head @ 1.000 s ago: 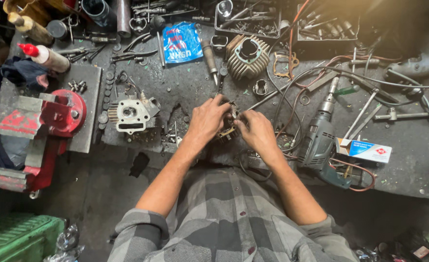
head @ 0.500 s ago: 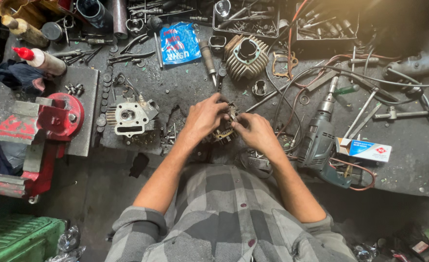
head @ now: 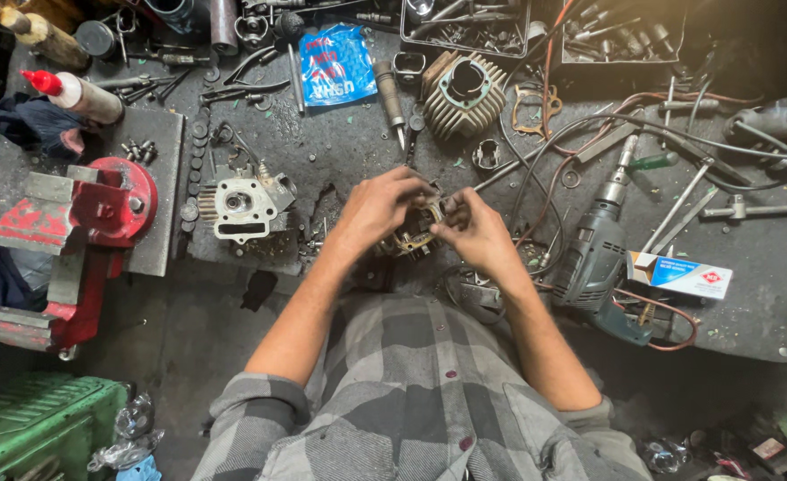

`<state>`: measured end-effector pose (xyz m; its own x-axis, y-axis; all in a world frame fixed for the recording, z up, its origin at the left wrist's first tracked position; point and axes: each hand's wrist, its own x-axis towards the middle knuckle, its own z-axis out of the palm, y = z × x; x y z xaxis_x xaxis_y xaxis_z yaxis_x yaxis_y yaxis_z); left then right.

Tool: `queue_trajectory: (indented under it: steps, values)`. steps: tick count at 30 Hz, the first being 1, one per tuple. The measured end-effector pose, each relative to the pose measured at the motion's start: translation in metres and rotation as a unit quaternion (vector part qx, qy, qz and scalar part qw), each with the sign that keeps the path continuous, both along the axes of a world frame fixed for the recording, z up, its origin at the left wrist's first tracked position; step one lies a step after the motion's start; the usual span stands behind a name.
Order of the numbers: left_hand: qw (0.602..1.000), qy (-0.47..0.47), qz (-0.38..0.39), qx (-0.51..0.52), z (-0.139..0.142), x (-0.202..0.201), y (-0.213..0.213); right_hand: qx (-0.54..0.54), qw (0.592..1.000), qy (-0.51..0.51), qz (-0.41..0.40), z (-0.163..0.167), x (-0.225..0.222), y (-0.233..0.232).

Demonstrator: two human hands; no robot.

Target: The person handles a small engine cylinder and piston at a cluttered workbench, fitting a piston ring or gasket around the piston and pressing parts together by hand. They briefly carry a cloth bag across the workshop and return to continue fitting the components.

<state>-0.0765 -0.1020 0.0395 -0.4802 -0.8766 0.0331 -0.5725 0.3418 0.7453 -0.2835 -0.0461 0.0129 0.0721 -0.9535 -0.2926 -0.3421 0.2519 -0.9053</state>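
Both hands together over the middle of the dark, oily metal table [head: 340, 160], working on a small round brass-coloured metal part [head: 414, 233]. Left hand [head: 377, 207] curled over the part from above, fingers closed around its upper edge. Right hand [head: 475, 232] pinching its right side, fingertips closed on it (what exactly sits between them, hidden). Seemingly in the middle of a fitting or seating step on this small part. Next move probably calling for a steady grip and fine turning of fingertips. Nearby: a silver finned engine head [head: 244, 207] to the left, a grey electric drill [head: 596, 254] to the right.
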Motion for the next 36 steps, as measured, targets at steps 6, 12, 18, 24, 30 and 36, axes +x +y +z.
queue_trajectory:
  steps: [6,12,18,24,30,36]
  values:
    - [0.999,0.047,-0.015,0.005,0.009,0.012,-0.003,0.010,0.991,-0.132,-0.017,-0.016,-0.009,-0.010]
    - [0.999,0.036,-0.003,0.035,0.014,0.015,0.002,-0.027,0.995,-0.094,0.007,-0.005,-0.015,-0.014]
    - [0.994,0.079,0.041,0.058,0.008,0.012,0.012,-0.058,0.990,0.121,0.035,0.020,0.001,-0.013]
    - [0.984,0.139,0.090,0.068,-0.017,0.009,0.016,-0.133,0.969,0.208,0.030,0.023,0.025,-0.015]
    - [0.964,0.223,0.133,0.063,-0.043,0.010,0.022,-0.125,0.972,0.200,-0.016,0.022,0.032,-0.016]
    - [0.940,0.283,0.171,0.081,-0.055,0.007,0.027,-0.114,0.970,0.214,-0.021,0.016,0.033,-0.019]
